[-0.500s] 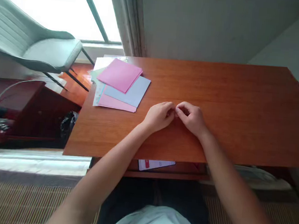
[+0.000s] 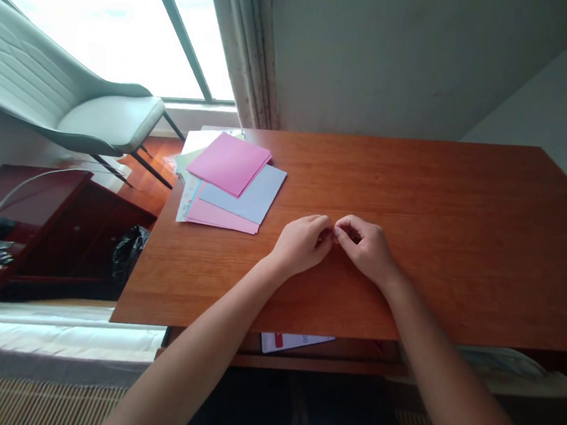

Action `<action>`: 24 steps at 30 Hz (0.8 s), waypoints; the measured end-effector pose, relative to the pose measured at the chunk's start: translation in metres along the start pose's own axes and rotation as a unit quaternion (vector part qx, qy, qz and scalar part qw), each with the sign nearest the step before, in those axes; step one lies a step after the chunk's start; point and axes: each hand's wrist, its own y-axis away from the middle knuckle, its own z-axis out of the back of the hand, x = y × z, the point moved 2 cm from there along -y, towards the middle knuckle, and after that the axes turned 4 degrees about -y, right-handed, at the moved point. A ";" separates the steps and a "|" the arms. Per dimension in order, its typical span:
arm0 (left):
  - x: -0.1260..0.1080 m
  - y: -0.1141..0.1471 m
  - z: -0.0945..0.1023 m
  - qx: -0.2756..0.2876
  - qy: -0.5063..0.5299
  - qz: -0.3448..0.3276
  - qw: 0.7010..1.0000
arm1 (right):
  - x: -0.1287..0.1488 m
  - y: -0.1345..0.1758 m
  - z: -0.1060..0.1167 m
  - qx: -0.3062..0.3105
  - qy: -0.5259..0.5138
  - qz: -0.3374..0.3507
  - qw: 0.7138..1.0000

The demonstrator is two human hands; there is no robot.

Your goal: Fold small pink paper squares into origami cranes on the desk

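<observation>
Over the wooden table (image 2: 433, 252), my left hand (image 2: 304, 244) and my right hand (image 2: 364, 247) meet with their fingertips together. Both are closed in a pinch, thumbs against forefingers. Whatever lies between the fingertips, if anything, is too small or hidden to make out. To the left of my left hand lies a loose pile of paper: a bright pink sheet (image 2: 229, 163) on top, a pale blue sheet (image 2: 253, 193) under it, and light pink sheets (image 2: 221, 216) lowest at the front. Neither hand touches the pile.
An open drawer (image 2: 351, 351) below the table's front edge holds a white card with a red mark (image 2: 296, 342). A pale chair (image 2: 113, 118) stands left by the window. A dark red cabinet (image 2: 63, 233) and a black plastic bag (image 2: 130, 251) are left of the table.
The view has tilted up slightly, so the table, papers and hands sit lower in the picture. My hands keep the same fingertip-to-fingertip pose.
</observation>
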 end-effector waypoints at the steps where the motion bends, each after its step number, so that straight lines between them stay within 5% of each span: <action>1: 0.000 0.000 0.000 0.002 -0.002 0.001 1.000 | 0.000 0.000 0.000 -0.001 0.001 0.000 1.000; 10: 0.002 -0.003 0.017 0.007 -0.072 0.009 0.997 | 0.001 0.000 -0.001 0.005 0.004 -0.008 1.000; 15: 0.031 -0.005 0.064 -0.114 -0.264 0.168 0.943 | -0.002 -0.001 -0.003 0.010 -0.033 -0.031 0.999; 19: 0.061 0.001 0.078 -0.076 -0.334 0.234 0.910 | -0.005 -0.003 -0.003 0.001 -0.066 -0.047 0.997; 24: 0.077 0.009 0.072 -0.059 -0.332 0.247 0.908 | -0.005 -0.003 -0.002 0.001 -0.071 -0.058 0.996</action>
